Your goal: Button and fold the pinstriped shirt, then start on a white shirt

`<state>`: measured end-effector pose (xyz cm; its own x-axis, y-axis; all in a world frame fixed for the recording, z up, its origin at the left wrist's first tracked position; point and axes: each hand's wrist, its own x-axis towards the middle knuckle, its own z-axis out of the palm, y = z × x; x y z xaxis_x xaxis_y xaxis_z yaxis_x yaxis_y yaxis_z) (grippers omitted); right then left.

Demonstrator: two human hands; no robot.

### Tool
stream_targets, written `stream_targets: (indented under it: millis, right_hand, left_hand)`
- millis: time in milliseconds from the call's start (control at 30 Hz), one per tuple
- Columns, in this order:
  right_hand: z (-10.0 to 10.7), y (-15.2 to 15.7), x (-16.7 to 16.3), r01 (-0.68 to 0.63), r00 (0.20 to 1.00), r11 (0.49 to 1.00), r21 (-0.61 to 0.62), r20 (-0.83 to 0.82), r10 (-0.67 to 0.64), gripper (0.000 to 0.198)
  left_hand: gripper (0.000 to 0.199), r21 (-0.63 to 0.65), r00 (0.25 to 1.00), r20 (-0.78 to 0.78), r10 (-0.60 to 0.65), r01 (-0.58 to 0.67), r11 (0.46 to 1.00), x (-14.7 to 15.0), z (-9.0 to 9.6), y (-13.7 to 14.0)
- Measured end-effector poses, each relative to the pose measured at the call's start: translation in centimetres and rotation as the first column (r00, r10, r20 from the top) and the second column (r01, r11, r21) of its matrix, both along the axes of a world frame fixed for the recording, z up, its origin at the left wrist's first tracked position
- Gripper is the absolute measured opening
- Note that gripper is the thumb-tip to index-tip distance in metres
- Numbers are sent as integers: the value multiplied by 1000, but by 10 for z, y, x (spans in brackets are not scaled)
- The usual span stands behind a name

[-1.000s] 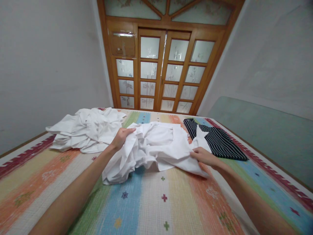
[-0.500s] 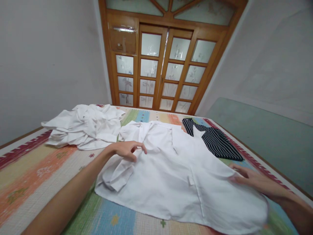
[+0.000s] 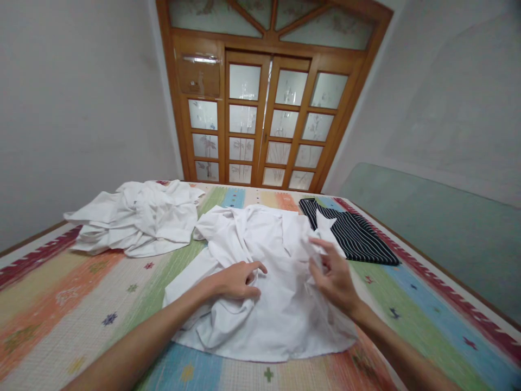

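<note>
A white shirt lies spread and wrinkled on the patterned bedspread in front of me, its right part turned inward. My left hand rests on the shirt's left half, thumb and index finger apart, the other fingers mostly hidden. Cloth is bunched beneath it. Over the right half, my right hand has its fingers curled at the folded-over cloth, with the index finger stretched out. Slight blur covers the fabric beside this hand, and the fingertips' contact is partly hidden.
A rumpled heap of white clothing lies at the far left. Black-and-white striped fabric lies folded at the far right. The bedspread is multicoloured. A pale green panel borders the right side, and wooden glazed doors stand beyond.
My right hand has moved left and inward, bringing the shirt's right side over. My left hand has shifted slightly right and nearer, and the cloth under it is more bunched.
</note>
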<state>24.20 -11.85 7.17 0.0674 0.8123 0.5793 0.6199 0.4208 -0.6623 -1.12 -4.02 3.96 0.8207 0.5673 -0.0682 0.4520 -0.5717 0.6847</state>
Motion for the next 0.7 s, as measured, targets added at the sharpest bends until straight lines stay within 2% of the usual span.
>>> stream_targets:
  millis: [33, 67, 100, 133, 167, 200, 267, 333, 433, 533, 600, 633, 700]
  right_hand:
    - [-2, -1, -11, -182, 963, 971, -156, 171, 208, 36]
    - [-4, -3, -20, -312, 868, 894, -321, 287, 406, 34]
    - [-6, -3, -27, -388, 754, 801, -456, 342, 561, 32]
    - [-7, -3, -32, -426, 665, 718, -549, 348, 661, 30]
    - [-7, -2, -36, -446, 617, 657, -608, 324, 717, 28]
    - [-7, -1, -37, -460, 605, 615, -640, 282, 745, 26]
    - [-8, 3, -38, -484, 629, 558, -674, 175, 757, 25]
    - [-12, 6, -37, -505, 638, 502, -702, 88, 765, 25]
    - [-27, 8, -36, -511, 638, 422, -749, -1, 770, 19]
    - [-44, 9, -39, -485, 668, 345, -804, -86, 739, 16]
    - [-49, 8, -40, -485, 676, 246, -839, -181, 714, 18]
    - [-49, 8, -40, -491, 668, 183, -852, -233, 707, 19]
    - [-48, 7, -37, -497, 636, 82, -864, -299, 711, 22]
  left_hand:
    - [53, -30, 999, 47, 18, -16, 999, -1, -3, 1]
    - [49, -56, 994, 98, 45, -40, 998, -2, -6, 2]
    - [43, -69, 985, 151, 83, -73, 995, -3, -9, 4]
    - [34, -67, 971, 203, 127, -116, 991, -4, -12, 6]
    - [25, -49, 952, 252, 177, -170, 984, -5, -14, 9]
    - [19, -21, 928, 296, 227, -231, 973, -5, -16, 12]
    - [24, 36, 871, 367, 328, -366, 930, -6, -15, 18]
    - [28, 90, 808, 413, 421, -496, 864, -7, -11, 28]
    - [23, 185, 745, 426, 513, -627, 757, -10, -2, 51]
    - [20, 349, 724, 414, 552, -686, 638, -16, 1, 84]
    - [33, 465, 729, 372, 574, -682, 565, -23, -4, 107]
    - [39, 505, 739, 311, 597, -661, 556, -28, -7, 116]
    - [47, 537, 739, 145, 658, -617, 575, -38, -17, 128]
